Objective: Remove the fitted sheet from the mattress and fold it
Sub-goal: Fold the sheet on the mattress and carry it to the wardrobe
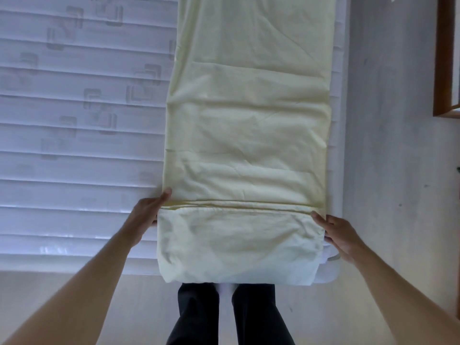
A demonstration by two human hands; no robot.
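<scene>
Folding step: the pale yellow cotton fitted sheet [246,115], already off the bed and narrowed to one long strip, lies along the right side of the bare white quilted mattress [74,158], its near end turned over into a flap.
Left hand [149,210]: at the flap's left edge by the fold line, thumb on top; fingers seem to pinch the cloth, though they are partly hidden.
Right hand [338,235]: at the flap's right edge, fingers spread against the cloth, seemingly pressing, not clenching.
Handling: I judge the sheet light, limp and wrinkle-prone; it will sag and slide unless held at both sides.
Where to hold: the two outer corners of the folded flap, lifting evenly so the layers stay aligned.
Count: one sheet, one mattress, two hands, two dark trouser legs [199,314] below the mattress edge, one wooden frame [445,58] at the right.
</scene>
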